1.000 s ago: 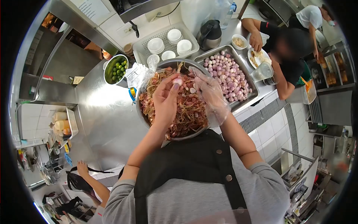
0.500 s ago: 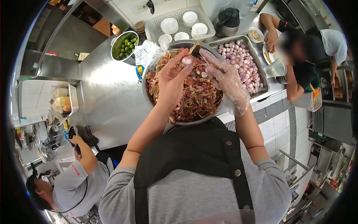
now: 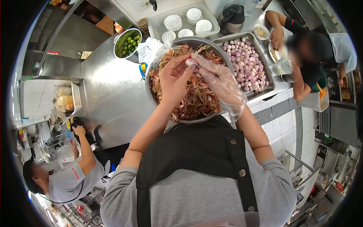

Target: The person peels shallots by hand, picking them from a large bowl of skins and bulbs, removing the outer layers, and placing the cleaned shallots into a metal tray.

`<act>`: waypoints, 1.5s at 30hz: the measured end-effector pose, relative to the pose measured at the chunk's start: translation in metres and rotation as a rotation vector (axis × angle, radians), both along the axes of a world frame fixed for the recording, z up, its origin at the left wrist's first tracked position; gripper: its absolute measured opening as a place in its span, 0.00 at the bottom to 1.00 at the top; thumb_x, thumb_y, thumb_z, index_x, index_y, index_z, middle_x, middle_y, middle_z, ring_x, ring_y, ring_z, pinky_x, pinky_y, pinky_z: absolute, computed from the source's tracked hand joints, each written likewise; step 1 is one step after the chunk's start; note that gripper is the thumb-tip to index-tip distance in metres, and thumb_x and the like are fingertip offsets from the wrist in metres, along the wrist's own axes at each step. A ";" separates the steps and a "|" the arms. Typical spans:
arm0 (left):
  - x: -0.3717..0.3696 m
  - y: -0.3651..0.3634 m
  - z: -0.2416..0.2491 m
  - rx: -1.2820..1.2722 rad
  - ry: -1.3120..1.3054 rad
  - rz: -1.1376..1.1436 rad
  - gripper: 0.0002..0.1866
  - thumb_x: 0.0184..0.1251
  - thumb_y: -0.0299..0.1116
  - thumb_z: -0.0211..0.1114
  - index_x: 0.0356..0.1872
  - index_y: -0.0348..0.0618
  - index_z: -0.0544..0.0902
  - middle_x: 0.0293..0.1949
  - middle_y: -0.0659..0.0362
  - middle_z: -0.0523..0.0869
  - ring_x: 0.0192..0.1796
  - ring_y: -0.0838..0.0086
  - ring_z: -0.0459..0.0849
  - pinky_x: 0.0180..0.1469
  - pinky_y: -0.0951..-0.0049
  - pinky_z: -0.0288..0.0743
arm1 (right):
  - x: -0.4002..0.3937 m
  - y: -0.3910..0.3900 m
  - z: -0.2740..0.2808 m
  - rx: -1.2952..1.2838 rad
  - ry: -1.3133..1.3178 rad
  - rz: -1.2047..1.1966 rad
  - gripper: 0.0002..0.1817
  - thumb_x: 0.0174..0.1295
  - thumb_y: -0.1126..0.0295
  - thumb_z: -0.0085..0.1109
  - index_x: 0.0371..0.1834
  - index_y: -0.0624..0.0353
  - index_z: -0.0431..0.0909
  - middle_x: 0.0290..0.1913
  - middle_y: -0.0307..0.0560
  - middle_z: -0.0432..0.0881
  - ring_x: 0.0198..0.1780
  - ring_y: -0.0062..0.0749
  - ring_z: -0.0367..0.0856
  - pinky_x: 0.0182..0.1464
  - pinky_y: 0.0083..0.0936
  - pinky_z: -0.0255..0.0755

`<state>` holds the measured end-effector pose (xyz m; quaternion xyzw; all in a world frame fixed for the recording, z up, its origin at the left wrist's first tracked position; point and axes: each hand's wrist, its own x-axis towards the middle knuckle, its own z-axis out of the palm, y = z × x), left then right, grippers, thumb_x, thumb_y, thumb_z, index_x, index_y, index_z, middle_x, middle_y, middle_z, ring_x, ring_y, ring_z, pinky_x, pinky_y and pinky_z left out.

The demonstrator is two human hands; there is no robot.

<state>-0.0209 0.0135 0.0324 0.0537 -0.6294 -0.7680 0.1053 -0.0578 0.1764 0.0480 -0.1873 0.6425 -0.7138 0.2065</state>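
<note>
Bare, my left hand (image 3: 174,77) pinches a small pale shallot (image 3: 189,62) between thumb and fingers above a large metal bowl (image 3: 149,90). My right hand (image 3: 222,84), in a clear plastic glove, is closed with its fingertips at the same shallot; whether they hold a bit of skin is too small to tell. Brown papery skins and dry stems (image 3: 196,99) fill the bowl under both hands. Right of the bowl, a rectangular metal tray (image 3: 269,85) holds many peeled pink-white shallots (image 3: 247,64).
A pot of green limes (image 3: 130,44) stands at the back left beside a paper slip (image 3: 146,50). Behind the bowl are a perforated basket (image 3: 157,29) of white dishes and a dark jug (image 3: 232,20). One person (image 3: 310,49) is at right, another (image 3: 72,178) at lower left.
My right hand has moved left and its fingertips have come to the shallot in my left hand. The person at lower left has shifted and stretched out their arms.
</note>
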 end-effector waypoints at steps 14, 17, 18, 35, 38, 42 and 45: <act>-0.005 -0.026 -0.020 0.444 0.055 0.020 0.15 0.68 0.16 0.63 0.55 0.29 0.80 0.55 0.51 0.84 0.55 0.71 0.84 0.58 0.71 0.80 | -0.001 0.001 -0.024 0.168 -0.432 -0.091 0.28 0.71 0.74 0.57 0.75 0.52 0.70 0.29 0.27 0.71 0.26 0.10 0.62 0.24 0.11 0.55; -0.002 -0.025 -0.027 0.280 0.080 0.043 0.15 0.67 0.17 0.65 0.55 0.29 0.81 0.55 0.53 0.84 0.55 0.72 0.85 0.57 0.72 0.81 | -0.001 -0.004 -0.018 0.085 -0.438 -0.028 0.30 0.72 0.71 0.55 0.78 0.53 0.65 0.27 0.29 0.72 0.22 0.11 0.63 0.22 0.12 0.55; 0.000 -0.026 -0.027 0.278 0.084 0.068 0.15 0.67 0.17 0.65 0.55 0.29 0.81 0.55 0.53 0.84 0.55 0.72 0.85 0.57 0.72 0.81 | 0.000 -0.006 -0.012 0.045 -0.435 0.025 0.29 0.72 0.71 0.56 0.77 0.53 0.65 0.27 0.29 0.71 0.23 0.11 0.63 0.22 0.11 0.55; 0.009 -0.003 -0.014 0.323 0.101 0.245 0.10 0.64 0.25 0.74 0.41 0.31 0.83 0.39 0.55 0.90 0.40 0.80 0.88 0.44 0.79 0.83 | -0.004 -0.027 0.009 0.071 -0.246 0.076 0.24 0.74 0.67 0.54 0.72 0.60 0.72 0.22 0.30 0.68 0.18 0.12 0.60 0.18 0.13 0.53; 0.015 0.000 -0.007 0.351 0.085 0.299 0.09 0.62 0.23 0.74 0.38 0.33 0.82 0.38 0.56 0.90 0.39 0.81 0.88 0.42 0.80 0.83 | -0.002 -0.026 0.004 0.028 -0.313 0.080 0.24 0.75 0.66 0.55 0.72 0.59 0.71 0.23 0.30 0.68 0.18 0.13 0.61 0.18 0.12 0.54; 0.016 0.005 -0.017 0.304 0.155 0.330 0.10 0.62 0.20 0.74 0.41 0.33 0.82 0.40 0.56 0.90 0.42 0.80 0.88 0.48 0.80 0.83 | -0.004 -0.024 0.002 -0.041 -0.385 0.152 0.26 0.74 0.64 0.56 0.74 0.59 0.68 0.25 0.30 0.69 0.18 0.13 0.62 0.18 0.11 0.54; 0.014 0.012 -0.016 0.290 0.177 0.359 0.11 0.60 0.20 0.74 0.42 0.33 0.82 0.41 0.56 0.90 0.44 0.80 0.88 0.49 0.79 0.83 | -0.006 -0.024 -0.004 -0.034 -0.379 0.122 0.27 0.74 0.63 0.57 0.74 0.59 0.68 0.25 0.30 0.69 0.19 0.13 0.62 0.18 0.11 0.54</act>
